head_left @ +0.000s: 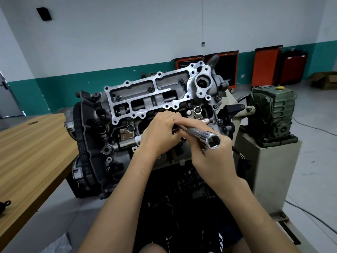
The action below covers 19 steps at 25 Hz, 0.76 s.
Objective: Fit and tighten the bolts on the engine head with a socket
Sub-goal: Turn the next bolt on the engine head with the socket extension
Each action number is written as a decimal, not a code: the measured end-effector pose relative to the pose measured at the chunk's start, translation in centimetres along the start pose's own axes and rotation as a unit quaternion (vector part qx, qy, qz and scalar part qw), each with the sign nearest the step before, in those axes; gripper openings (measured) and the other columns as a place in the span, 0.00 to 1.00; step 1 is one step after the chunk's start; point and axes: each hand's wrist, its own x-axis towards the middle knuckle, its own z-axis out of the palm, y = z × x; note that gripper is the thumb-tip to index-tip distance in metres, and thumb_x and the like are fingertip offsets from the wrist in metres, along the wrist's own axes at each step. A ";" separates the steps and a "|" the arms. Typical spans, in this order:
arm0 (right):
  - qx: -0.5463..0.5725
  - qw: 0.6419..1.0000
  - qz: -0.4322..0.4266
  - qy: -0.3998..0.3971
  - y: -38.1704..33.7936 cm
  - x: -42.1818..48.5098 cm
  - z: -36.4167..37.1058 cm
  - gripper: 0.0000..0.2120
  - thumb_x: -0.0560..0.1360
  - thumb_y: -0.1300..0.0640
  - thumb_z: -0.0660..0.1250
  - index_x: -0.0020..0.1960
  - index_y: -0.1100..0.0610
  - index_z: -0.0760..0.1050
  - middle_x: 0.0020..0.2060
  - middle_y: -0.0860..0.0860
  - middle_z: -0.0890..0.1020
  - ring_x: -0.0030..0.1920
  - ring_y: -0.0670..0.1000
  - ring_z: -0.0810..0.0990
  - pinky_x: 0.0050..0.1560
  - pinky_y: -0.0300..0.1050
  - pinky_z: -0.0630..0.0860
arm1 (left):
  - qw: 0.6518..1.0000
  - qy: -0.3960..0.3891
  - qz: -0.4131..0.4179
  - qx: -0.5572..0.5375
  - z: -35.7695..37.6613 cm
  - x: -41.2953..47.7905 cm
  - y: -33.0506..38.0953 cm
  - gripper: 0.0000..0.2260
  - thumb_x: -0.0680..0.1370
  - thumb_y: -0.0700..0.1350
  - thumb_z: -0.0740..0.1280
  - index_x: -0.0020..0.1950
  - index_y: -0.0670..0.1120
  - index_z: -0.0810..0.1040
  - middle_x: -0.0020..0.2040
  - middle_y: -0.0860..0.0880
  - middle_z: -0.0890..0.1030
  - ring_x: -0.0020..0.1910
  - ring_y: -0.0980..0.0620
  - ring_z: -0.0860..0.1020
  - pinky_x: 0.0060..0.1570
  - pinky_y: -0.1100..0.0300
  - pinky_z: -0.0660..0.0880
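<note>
Chrome socket [206,136] gripped by curled right hand [213,159], left hand [156,134] fingers [170,119] pinching its far end

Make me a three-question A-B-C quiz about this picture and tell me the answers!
1. Where is the pale wooden table? A left of the grey metal engine head; B right of it; C on it.
2. What colour is the round cap on the green gearbox? A red; B yellow; C blue.
3. The shiny chrome socket is: A lying on the floor; B held in the right hand; C fitted on a bolt.
Answers: 1 A, it runs along the engine's left; 2 B, clearly yellow; 3 B, fingers wrap it, open end facing the camera.
</note>
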 end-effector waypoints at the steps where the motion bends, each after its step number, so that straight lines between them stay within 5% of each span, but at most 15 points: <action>1: -0.003 1.000 -0.002 0.011 0.1 0.1 -0.1 0.13 0.71 0.73 0.71 0.54 0.65 0.80 0.48 0.53 0.84 0.48 0.47 0.82 0.51 0.37 0.78 | 1.000 -0.006 0.000 0.006 0.0 0.0 0.0 0.03 0.72 0.43 0.64 0.44 0.46 0.74 0.43 0.54 0.74 0.44 0.56 0.67 0.40 0.66 0.59; 4: 0.004 0.998 0.002 0.055 0.1 0.3 -0.4 0.09 0.70 0.64 0.75 0.50 0.63 0.82 0.41 0.53 0.85 0.38 0.52 0.82 0.40 0.42 0.78 | 0.999 -0.024 0.004 0.028 0.1 0.1 -0.1 0.03 0.72 0.43 0.65 0.44 0.45 0.72 0.43 0.52 0.74 0.46 0.50 0.70 0.41 0.62 0.61; 9: -0.016 1.000 -0.015 0.001 0.0 0.0 0.1 0.15 0.71 0.76 0.69 0.56 0.67 0.79 0.51 0.54 0.84 0.52 0.46 0.81 0.56 0.36 0.76 | 1.000 -0.001 -0.015 -0.015 -0.1 0.0 0.1 0.02 0.72 0.43 0.63 0.43 0.49 0.73 0.42 0.58 0.71 0.45 0.56 0.68 0.38 0.71 0.61; 13: -0.012 0.998 -0.003 0.060 0.2 0.2 -0.6 0.11 0.68 0.63 0.77 0.49 0.64 0.82 0.39 0.55 0.85 0.36 0.56 0.83 0.36 0.49 0.79 | 0.999 -0.023 0.005 0.025 0.1 0.2 -0.1 0.04 0.72 0.44 0.65 0.45 0.45 0.73 0.44 0.52 0.74 0.46 0.51 0.70 0.42 0.62 0.61; 17: -0.014 0.999 -0.036 0.010 -0.3 -0.5 0.4 0.13 0.72 0.71 0.71 0.56 0.68 0.79 0.51 0.56 0.84 0.50 0.50 0.82 0.53 0.43 0.79 | 0.999 -0.023 -0.020 0.012 0.1 0.1 -0.1 0.05 0.72 0.44 0.62 0.47 0.47 0.74 0.44 0.54 0.73 0.46 0.54 0.68 0.40 0.64 0.61; 19: -0.022 0.999 -0.040 0.003 -0.1 -0.3 0.3 0.14 0.70 0.75 0.71 0.55 0.67 0.79 0.49 0.55 0.84 0.48 0.49 0.83 0.51 0.41 0.79 | 1.000 -0.023 -0.018 0.012 0.0 0.1 -0.1 0.05 0.72 0.44 0.61 0.47 0.46 0.74 0.45 0.53 0.74 0.47 0.53 0.68 0.39 0.68 0.60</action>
